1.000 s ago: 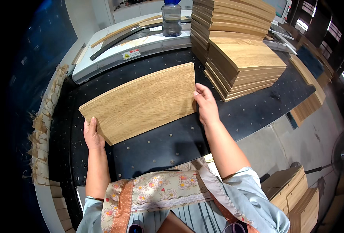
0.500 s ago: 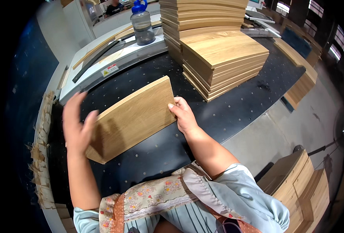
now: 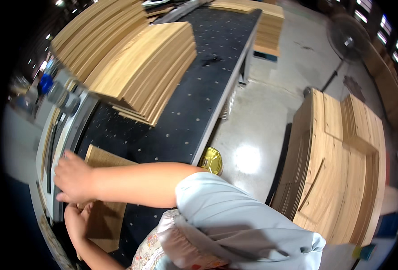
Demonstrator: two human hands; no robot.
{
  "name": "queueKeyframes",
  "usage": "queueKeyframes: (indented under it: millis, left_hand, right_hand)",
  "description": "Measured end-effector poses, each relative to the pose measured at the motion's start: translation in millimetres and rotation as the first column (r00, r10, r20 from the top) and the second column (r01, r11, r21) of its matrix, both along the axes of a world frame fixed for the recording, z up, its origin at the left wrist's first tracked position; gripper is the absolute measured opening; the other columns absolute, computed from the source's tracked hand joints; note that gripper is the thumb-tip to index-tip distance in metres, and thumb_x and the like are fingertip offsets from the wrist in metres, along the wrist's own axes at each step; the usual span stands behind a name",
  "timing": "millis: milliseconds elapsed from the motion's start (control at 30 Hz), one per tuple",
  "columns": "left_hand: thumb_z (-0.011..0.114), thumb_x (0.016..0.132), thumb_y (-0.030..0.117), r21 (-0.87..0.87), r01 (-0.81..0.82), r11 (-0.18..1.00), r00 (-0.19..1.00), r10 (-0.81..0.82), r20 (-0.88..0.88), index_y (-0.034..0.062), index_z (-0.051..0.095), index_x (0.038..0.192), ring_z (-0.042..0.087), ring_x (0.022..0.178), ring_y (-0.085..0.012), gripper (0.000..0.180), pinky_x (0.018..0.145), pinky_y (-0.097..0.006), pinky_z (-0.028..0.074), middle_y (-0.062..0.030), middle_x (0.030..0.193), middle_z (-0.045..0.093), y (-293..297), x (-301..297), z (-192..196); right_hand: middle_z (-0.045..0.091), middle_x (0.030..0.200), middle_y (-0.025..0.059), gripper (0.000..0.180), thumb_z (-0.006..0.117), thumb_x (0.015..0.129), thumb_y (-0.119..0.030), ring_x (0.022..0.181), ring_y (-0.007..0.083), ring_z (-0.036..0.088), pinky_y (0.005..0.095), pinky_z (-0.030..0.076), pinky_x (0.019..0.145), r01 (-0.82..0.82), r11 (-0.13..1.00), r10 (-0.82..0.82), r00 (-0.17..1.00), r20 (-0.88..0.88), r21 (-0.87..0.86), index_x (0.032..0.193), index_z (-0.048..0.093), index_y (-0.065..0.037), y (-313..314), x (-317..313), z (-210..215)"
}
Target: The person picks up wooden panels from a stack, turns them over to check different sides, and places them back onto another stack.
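A flat wood-grain board [image 3: 110,222] lies on the black table at the lower left, partly hidden under my right forearm. My right hand [image 3: 75,179] reaches across the board to its left side, fingers bent and closed. Just below it my left hand [image 3: 76,222] is by the board's left edge, its thumb up and its fingers curled close against the right hand. Both hands are somewhat blurred. Whatever is between their fingers is hidden.
Stacked boards, one tall pile [image 3: 102,36] and a lower pile [image 3: 163,67], stand on the black perforated table [image 3: 181,114]. A blue-capped water bottle [image 3: 63,96] is at left. Wooden panels [image 3: 334,180], a gold tin [image 3: 211,160] and a fan [image 3: 348,41] are at right.
The view has swung to the right. My right hand has let go of the board's right end and crossed to its left side. My left hand has come in beside it and its fingers have closed.
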State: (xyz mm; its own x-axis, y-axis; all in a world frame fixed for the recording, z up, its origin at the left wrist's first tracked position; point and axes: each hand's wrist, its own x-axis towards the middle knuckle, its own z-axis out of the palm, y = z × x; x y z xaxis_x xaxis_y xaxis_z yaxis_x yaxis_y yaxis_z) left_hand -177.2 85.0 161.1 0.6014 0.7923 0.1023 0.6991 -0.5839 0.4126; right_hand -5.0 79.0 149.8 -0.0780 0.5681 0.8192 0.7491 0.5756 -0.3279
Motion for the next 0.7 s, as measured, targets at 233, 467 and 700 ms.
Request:
queueKeyframes:
  millis: [233, 467, 700]
  left_hand:
    - [0.063, 0.084, 0.012, -0.143, 0.036, 0.989, 0.999, -0.039, -0.02, -0.0059, 0.058, 0.101, 0.058, 0.078, -0.014, 0.025, 0.075, -0.03, 0.046, -0.0142, 0.085, 0.067, 7, -4, 13]
    - [0.061, 0.088, 0.017, -0.192, -0.011, 0.981, 0.994, -0.011, -0.113, -0.0052, 0.057, 0.108, 0.056, 0.085, -0.0138, 0.03, 0.079, -0.03, 0.045, -0.0108, 0.093, 0.066, 23, -38, 11]
    - [0.057, 0.092, 0.02, -0.075, 0.006, 0.997, 0.983, -0.02, -0.185, -0.0056, 0.055, 0.111, 0.057, 0.084, -0.0161, 0.032, 0.076, -0.031, 0.045, -0.0118, 0.091, 0.065, 19, -42, 8]
  right_hand:
    - [0.068, 0.091, 0.0021, 0.038, 0.044, 0.093, -0.039, 0.085, 0.02, 0.061, 0.0381, 0.037, 0.076, 0.122, 0.862, 0.078, 0.927, 0.366, -0.491, 0.093, 0.072, -0.013, 5, -8, 12]
    - [0.068, 0.095, 0.0031, 0.042, 0.039, 0.094, -0.039, 0.089, 0.0201, 0.06, 0.0386, 0.037, 0.077, 0.138, 0.861, 0.085, 0.91, 0.406, -0.49, 0.097, 0.071, -0.012, -4, -1, 12]
    - [0.068, 0.094, 0.0042, 0.046, 0.037, 0.094, -0.042, 0.087, 0.0198, 0.06, 0.0376, 0.037, 0.076, 0.119, 0.854, 0.1, 0.917, 0.385, -0.506, 0.096, 0.071, -0.011, -5, -3, 12]
